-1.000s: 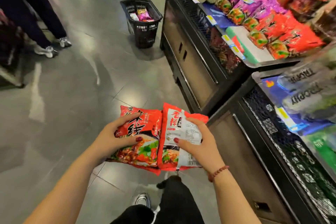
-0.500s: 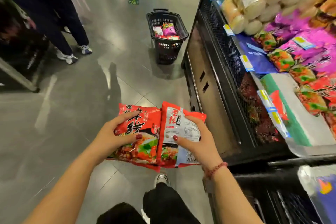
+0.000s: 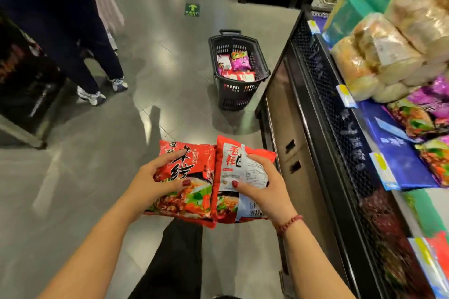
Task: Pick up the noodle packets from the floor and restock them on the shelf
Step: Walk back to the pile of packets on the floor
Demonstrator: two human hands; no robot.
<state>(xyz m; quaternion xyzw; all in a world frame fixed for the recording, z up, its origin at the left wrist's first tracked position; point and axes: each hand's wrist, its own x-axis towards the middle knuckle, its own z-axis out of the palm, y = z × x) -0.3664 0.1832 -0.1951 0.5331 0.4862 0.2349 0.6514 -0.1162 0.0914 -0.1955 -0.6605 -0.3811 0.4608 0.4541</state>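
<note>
I hold two red noodle packets side by side at waist height above the grey floor. My left hand grips the left packet, which shows its printed front. My right hand grips the right packet, turned with its white label side up. The shelf runs along my right, its black mesh front edge carrying price tags, with purple, red and pale noodle packs stacked on it. A black shopping basket on the floor ahead holds more packets.
A person in dark trousers and white trainers stands at the left beside a dark display stand. A green arrow sticker marks the floor ahead. My own dark-trousered leg shows below the packets.
I have walked forward along the shelf toward the basket, which now looks closer. Both hands keep the same grip on the two packets.
</note>
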